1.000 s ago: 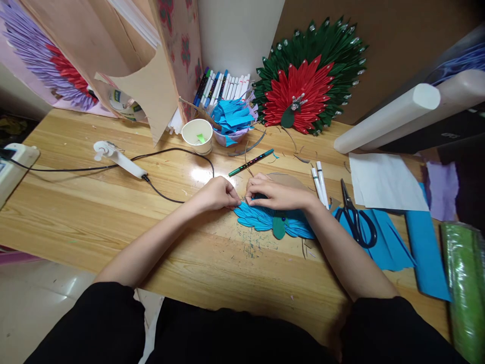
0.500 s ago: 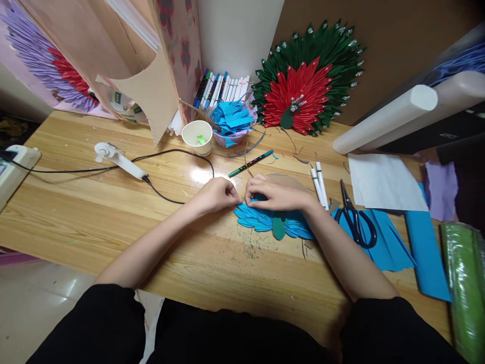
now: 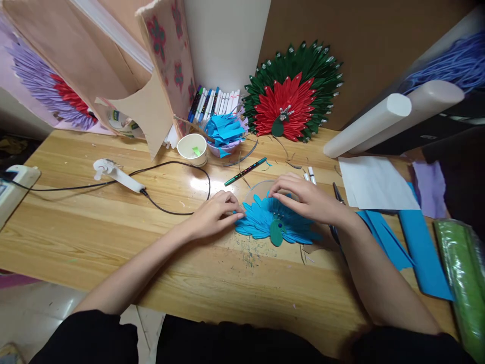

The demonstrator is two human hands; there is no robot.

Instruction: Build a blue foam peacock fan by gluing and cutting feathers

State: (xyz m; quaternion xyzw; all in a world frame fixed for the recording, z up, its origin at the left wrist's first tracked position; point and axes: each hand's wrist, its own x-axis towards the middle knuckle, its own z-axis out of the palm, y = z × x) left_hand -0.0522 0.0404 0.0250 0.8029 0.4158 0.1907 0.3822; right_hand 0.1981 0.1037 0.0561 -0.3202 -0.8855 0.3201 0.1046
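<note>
A blue paper peacock fan [image 3: 265, 222] with a green body lies on the wooden table [image 3: 113, 222] in front of me. My left hand [image 3: 215, 212] rests at its left edge, fingers curled and pinched on a blue petal tip. Over the fan's upper right part my right hand [image 3: 306, 197] lies with fingers bent, the tips pressing on the blue petals near a brown card backing [image 3: 257, 189].
A glue gun [image 3: 117, 173] with black cord lies left. A paper cup [image 3: 193, 148], a bowl of blue paper pieces [image 3: 225, 132], markers [image 3: 214, 101] and a finished red-green peacock [image 3: 290, 98] stand behind. A green pen [image 3: 244, 172], scissors [image 3: 335, 194], white paper [image 3: 375, 182] and blue sheets [image 3: 420, 247] lie around.
My right hand has moved right and up over the fan, uncovering more blue petals. My left hand has stayed at the left edge. The camera view has tilted a little.
</note>
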